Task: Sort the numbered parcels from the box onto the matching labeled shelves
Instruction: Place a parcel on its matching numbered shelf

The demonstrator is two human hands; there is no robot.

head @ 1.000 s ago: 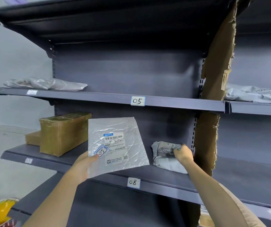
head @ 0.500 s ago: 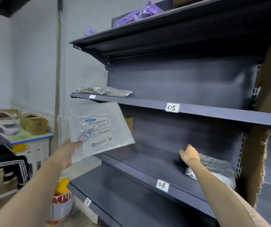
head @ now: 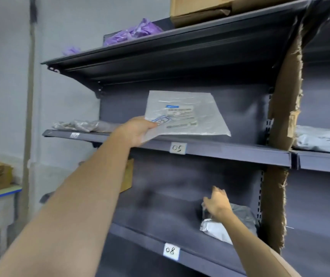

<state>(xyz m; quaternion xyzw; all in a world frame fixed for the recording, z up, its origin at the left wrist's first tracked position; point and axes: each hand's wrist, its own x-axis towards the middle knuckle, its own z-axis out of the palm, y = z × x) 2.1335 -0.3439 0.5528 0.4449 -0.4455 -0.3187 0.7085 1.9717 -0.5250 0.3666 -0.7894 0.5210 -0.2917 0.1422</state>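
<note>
Overhead, one flat parcel point(head: 188, 114) in left hand point(head: 138, 130), above shelf 05 point(head: 230, 151).

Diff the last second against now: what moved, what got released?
Left hand raised the flat parcel from the 08 level to above the 05 shelf, still pinching it. Right hand let go of the grey parcel, which stays on the 08 shelf.

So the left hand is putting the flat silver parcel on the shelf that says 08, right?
Not quite. The head view shows the left hand holding the flat silver parcel up at the shelf labeled 05, not 08. The 08 label is on the shelf below, where the right hand is by a crumpled grey parcel.
</note>
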